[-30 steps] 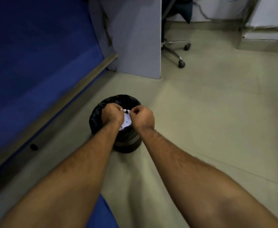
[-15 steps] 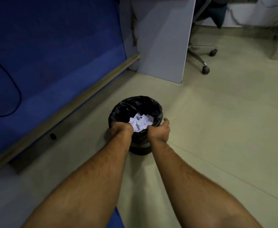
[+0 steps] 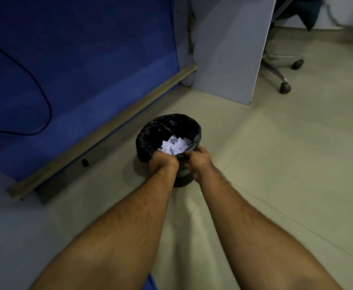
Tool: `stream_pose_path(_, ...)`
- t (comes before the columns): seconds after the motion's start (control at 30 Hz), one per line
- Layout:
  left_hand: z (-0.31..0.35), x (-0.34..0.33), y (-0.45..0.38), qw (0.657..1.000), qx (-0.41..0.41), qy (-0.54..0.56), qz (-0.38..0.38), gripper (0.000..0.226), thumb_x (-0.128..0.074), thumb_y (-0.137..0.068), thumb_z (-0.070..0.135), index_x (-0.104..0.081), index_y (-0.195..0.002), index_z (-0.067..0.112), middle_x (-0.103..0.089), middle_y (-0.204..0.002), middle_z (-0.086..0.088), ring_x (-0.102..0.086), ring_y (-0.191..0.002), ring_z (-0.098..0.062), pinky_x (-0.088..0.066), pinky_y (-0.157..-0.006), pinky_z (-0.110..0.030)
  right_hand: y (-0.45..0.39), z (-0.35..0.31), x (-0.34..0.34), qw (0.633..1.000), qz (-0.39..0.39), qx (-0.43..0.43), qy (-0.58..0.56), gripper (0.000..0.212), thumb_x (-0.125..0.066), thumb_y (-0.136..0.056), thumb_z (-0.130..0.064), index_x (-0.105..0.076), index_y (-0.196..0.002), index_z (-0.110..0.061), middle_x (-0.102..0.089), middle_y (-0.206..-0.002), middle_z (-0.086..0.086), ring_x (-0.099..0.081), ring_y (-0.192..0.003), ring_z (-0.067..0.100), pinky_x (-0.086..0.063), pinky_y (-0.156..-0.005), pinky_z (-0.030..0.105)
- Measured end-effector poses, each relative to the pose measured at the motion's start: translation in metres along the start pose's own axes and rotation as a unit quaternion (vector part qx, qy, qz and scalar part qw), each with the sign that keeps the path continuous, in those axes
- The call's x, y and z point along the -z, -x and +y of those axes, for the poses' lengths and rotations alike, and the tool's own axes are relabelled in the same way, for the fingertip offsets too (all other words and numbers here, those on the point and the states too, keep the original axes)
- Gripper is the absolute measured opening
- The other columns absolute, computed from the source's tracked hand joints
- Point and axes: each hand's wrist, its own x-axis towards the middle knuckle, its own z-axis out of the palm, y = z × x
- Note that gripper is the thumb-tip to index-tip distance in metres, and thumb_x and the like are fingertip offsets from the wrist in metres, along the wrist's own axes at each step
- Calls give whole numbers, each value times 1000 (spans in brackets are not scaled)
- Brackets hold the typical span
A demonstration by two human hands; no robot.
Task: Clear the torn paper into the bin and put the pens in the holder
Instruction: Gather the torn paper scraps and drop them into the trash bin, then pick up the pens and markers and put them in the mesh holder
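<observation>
A small round bin lined with a black bag stands on the floor. White torn paper lies in a heap inside it. Both my hands are at the bin's near rim. My left hand is knuckles up, its fingers curled down over the rim and hidden from me. My right hand grips the bag's edge beside it, thumb on top of the rim. No pens or pen holder are in view.
A blue partition with a wooden base strip runs along the left, with a black cable hanging on it. A grey desk panel and an office chair base stand behind the bin. Pale tiled floor spreads to the right.
A second ago my hands held the paper together above the bin. The paper has dropped in, and both hands have come down to the near rim. The camera has swung left.
</observation>
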Motion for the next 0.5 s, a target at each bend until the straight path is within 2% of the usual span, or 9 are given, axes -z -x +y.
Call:
stream_pose_path(0.03,2,-1,-1,1000,-19,-6,22,37,-57,-95,21,-57,-129,5,-59,-132,-15,-57,-121,-31,-46,-93,-31,4,-4,5,1000,15,-4,7,24,-64,-75,1,-61,-92,-16,-70,-91,11,-62,-68,24,-55,-63,35)
stream_pose_path(0.1,13,0,10,998,-43,16,49,37,-60,-92,29,-62,-121,7,-64,-124,-12,-60,-114,-33,-47,-88,-31,7,-12,16,997,73,7,33,15,-66,-69,-10,-61,-82,-13,-64,-79,10,-56,-61,23,-48,-58,29)
stream_pose_path(0.17,26,-6,24,996,-72,30,43,36,-62,-87,38,-68,-110,12,-67,-114,-10,-63,-107,-33,-50,-88,-31,12,-27,31,989,128,29,69,15,-65,-63,-24,-64,-73,-12,-66,-72,8,-57,-60,27,-50,-59,33)
stream_pose_path(0.23,44,-12,37,994,-95,36,40,33,-61,-78,45,-73,-91,17,-71,-106,-7,-65,-101,-32,-54,-90,-40,20,-54,46,982,163,34,89,17,-62,-60,-32,-64,-66,-17,-72,-74,6,-67,-66,34,-57,-63,41)
stream_pose_path(0.3,65,-3,65,994,-95,53,9,27,-63,-79,35,-71,-75,9,-73,-92,-8,-68,-89,-28,-56,-81,-35,38,-85,58,981,167,43,93,16,-60,-61,-33,-64,-66,-18,-73,-75,4,-70,-73,33,-59,-67,45)
stream_pose_path(0.4,120,32,121,994,-95,43,-30,19,-65,-83,24,-70,-76,7,-71,-75,-8,-63,-69,-25,-46,-60,-27,80,-150,67,980,168,60,93,22,-58,-61,-37,-66,-72,-20,-72,-75,1,-71,-77,30,-60,-70,46)
stream_pose_path(0.5,172,72,159,991,-121,40,-39,19,-64,-83,24,-70,-81,7,-71,-76,-5,-60,-66,-21,-43,-60,-23,121,-206,59,981,151,81,94,32,-58,-58,-46,-68,-80,-24,-73,-80,-1,-71,-81,27,-60,-77,49)
